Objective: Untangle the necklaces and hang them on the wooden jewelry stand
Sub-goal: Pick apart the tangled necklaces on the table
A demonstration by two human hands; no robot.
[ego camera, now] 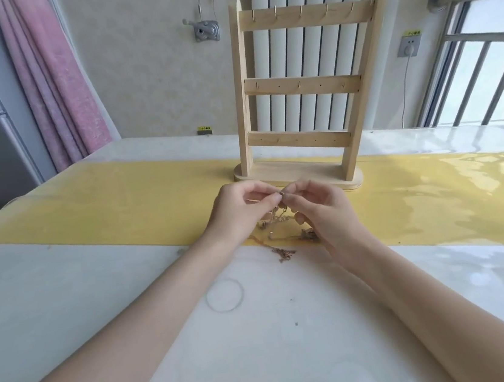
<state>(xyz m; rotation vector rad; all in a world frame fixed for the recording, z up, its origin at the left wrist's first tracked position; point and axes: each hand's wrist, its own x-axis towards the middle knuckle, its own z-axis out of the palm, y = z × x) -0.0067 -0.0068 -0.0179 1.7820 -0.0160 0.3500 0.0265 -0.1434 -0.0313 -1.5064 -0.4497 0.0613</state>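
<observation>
Both hands meet above the table (pixel 99 304), just in front of the base of the wooden jewelry stand (pixel 308 88). The left hand (pixel 240 208) and the right hand (pixel 323 210) each pinch, between thumb and forefinger, a small link or clasp at the top of the tangled necklaces (pixel 277 222); the exact part held is too small to make out. Below the pinch point the chains hang in a loose knot, and their lower ends trail onto the tabletop toward the person, where a short stretch of rose-gold chain (pixel 283 253) lies beneath and slightly nearer than the grip. Farther toward the person from the grip, a thin clear ring (pixel 224 295) rests flat on the white surface. Beyond the grip, the stand is upright on the yellow runner (pixel 119 207), and none of the hooks on its three rails carries a necklace. Judged from this, the task is at an early stage: the untangling is under way, no chain appears to be separated, and all hanging remains to be done.
</observation>
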